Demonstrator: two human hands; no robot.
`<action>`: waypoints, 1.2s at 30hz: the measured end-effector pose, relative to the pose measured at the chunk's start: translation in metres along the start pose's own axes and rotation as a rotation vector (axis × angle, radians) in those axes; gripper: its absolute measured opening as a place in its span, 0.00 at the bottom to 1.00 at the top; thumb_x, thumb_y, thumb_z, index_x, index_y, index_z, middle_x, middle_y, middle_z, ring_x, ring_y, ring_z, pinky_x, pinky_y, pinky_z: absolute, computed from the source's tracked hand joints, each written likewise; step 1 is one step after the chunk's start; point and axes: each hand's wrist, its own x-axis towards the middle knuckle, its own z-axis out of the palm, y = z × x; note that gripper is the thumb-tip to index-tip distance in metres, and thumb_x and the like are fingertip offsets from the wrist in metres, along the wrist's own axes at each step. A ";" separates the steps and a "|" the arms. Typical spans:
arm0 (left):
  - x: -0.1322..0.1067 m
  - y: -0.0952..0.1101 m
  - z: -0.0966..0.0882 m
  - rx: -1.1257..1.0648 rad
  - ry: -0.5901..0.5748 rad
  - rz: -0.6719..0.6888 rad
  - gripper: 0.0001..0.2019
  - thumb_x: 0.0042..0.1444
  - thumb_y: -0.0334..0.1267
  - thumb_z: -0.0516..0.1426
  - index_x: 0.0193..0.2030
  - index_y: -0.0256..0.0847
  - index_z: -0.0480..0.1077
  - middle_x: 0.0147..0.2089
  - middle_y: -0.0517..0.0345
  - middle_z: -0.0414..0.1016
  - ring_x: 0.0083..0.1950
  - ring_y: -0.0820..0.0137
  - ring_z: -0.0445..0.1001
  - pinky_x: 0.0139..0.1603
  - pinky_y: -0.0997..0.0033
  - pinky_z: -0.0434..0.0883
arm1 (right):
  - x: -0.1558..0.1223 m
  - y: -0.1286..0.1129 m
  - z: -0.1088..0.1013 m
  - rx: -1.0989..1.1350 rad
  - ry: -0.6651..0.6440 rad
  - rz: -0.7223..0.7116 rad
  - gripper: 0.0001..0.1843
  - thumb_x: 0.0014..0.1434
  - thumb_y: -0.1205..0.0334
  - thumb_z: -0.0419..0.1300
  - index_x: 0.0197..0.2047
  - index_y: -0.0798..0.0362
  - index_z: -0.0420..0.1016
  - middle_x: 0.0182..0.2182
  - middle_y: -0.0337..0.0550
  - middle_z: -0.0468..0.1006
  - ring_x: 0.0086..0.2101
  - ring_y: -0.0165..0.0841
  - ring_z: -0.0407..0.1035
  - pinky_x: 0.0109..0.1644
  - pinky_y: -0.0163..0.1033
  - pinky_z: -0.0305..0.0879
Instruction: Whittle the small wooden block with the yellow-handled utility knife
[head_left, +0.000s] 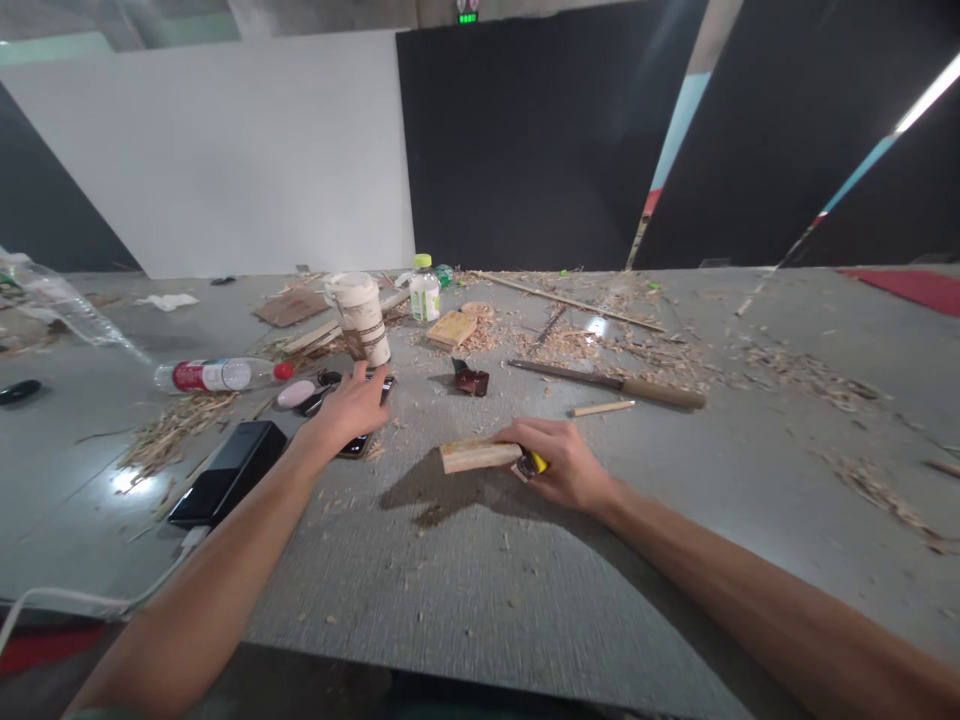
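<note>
My right hand [559, 462] is closed around a small wooden block [478, 456] and a yellow-and-black tool [534, 463], perhaps a utility knife; its shape is mostly hidden by my fingers. The block is held just above the table, casting a shadow. My left hand [351, 408] reaches over a dark phone [354, 446], fingers outstretched. Its fingertips are close to the base of a paper cup [361, 318]; whether they touch the cup or the phone I cannot tell. A pale pink oval object [296, 394] lies left of that hand.
A black power bank [229, 475] with a white cable sits left. A lying bottle [221, 375], a small upright bottle [424, 290], a wooden square [451, 330], a crumpled dark brown piece [471, 379], a wood-handled file [611, 384] and a short stick [603, 409] lie among shavings.
</note>
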 end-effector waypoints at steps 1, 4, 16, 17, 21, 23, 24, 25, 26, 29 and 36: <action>-0.001 0.003 -0.002 0.023 0.021 -0.010 0.31 0.64 0.40 0.54 0.74 0.38 0.61 0.72 0.31 0.63 0.68 0.39 0.71 0.65 0.41 0.69 | 0.000 0.001 0.000 -0.002 -0.003 0.006 0.11 0.66 0.67 0.61 0.52 0.51 0.77 0.40 0.43 0.83 0.35 0.30 0.74 0.38 0.34 0.65; -0.006 0.021 -0.009 -0.082 0.188 0.119 0.24 0.67 0.41 0.53 0.68 0.37 0.68 0.70 0.34 0.68 0.71 0.41 0.68 0.73 0.36 0.62 | 0.000 0.003 0.000 -0.006 -0.028 0.025 0.14 0.68 0.66 0.60 0.56 0.51 0.76 0.45 0.45 0.84 0.39 0.32 0.76 0.41 0.35 0.67; -0.049 0.084 -0.011 -0.976 -0.293 0.753 0.44 0.58 0.54 0.67 0.78 0.50 0.57 0.79 0.43 0.59 0.77 0.45 0.62 0.74 0.43 0.65 | 0.005 -0.002 0.006 -0.057 0.076 -0.022 0.24 0.63 0.74 0.55 0.60 0.51 0.73 0.51 0.49 0.83 0.47 0.36 0.78 0.46 0.39 0.71; -0.050 0.085 -0.010 -0.984 -0.276 0.733 0.40 0.61 0.52 0.66 0.77 0.50 0.57 0.78 0.44 0.61 0.77 0.47 0.62 0.74 0.44 0.65 | 0.004 -0.003 0.007 -0.093 0.110 0.004 0.24 0.62 0.74 0.55 0.60 0.51 0.73 0.47 0.47 0.83 0.43 0.35 0.78 0.43 0.38 0.70; -0.053 0.090 -0.011 -1.011 -0.116 0.681 0.23 0.63 0.42 0.59 0.65 0.50 0.67 0.65 0.48 0.70 0.68 0.55 0.69 0.71 0.49 0.66 | 0.003 -0.007 0.010 -0.240 0.262 0.168 0.17 0.64 0.69 0.58 0.55 0.48 0.72 0.33 0.38 0.80 0.30 0.31 0.72 0.34 0.35 0.62; -0.055 0.093 -0.011 -1.022 -0.032 0.629 0.16 0.61 0.40 0.59 0.56 0.48 0.70 0.57 0.50 0.71 0.60 0.57 0.71 0.65 0.51 0.68 | 0.004 -0.010 0.008 -0.293 0.274 0.217 0.11 0.66 0.62 0.61 0.51 0.48 0.70 0.32 0.39 0.78 0.29 0.32 0.70 0.33 0.36 0.60; -0.056 0.094 -0.012 -1.025 0.005 0.601 0.13 0.60 0.40 0.59 0.51 0.47 0.69 0.54 0.51 0.71 0.57 0.58 0.71 0.62 0.53 0.69 | 0.005 -0.011 0.007 -0.301 0.260 0.220 0.10 0.67 0.58 0.60 0.51 0.49 0.68 0.33 0.40 0.78 0.30 0.33 0.70 0.34 0.37 0.60; -0.057 0.095 -0.012 -1.023 0.042 0.577 0.10 0.60 0.40 0.59 0.48 0.46 0.68 0.52 0.53 0.70 0.54 0.59 0.71 0.59 0.55 0.70 | 0.005 -0.013 0.005 -0.295 0.237 0.213 0.10 0.69 0.56 0.58 0.51 0.49 0.67 0.34 0.41 0.77 0.30 0.34 0.69 0.34 0.38 0.60; -0.058 0.096 -0.012 -1.018 0.077 0.557 0.09 0.59 0.41 0.59 0.45 0.45 0.67 0.50 0.54 0.69 0.51 0.61 0.70 0.55 0.57 0.70 | 0.006 -0.016 0.003 -0.276 0.209 0.197 0.10 0.71 0.54 0.56 0.51 0.49 0.66 0.35 0.42 0.77 0.31 0.35 0.69 0.35 0.39 0.61; -0.060 0.097 -0.014 -1.007 0.126 0.508 0.12 0.58 0.45 0.62 0.41 0.44 0.64 0.43 0.58 0.68 0.44 0.65 0.67 0.47 0.62 0.67 | 0.010 -0.022 -0.001 -0.224 0.133 0.118 0.10 0.75 0.57 0.48 0.51 0.50 0.65 0.38 0.45 0.76 0.35 0.37 0.68 0.38 0.41 0.63; -0.062 0.098 -0.019 -0.965 0.112 0.488 0.19 0.52 0.50 0.67 0.37 0.43 0.64 0.34 0.63 0.65 0.37 0.68 0.63 0.39 0.66 0.60 | 0.013 -0.033 -0.002 -0.338 0.073 0.011 0.15 0.75 0.63 0.49 0.60 0.53 0.69 0.40 0.47 0.75 0.38 0.38 0.67 0.38 0.42 0.63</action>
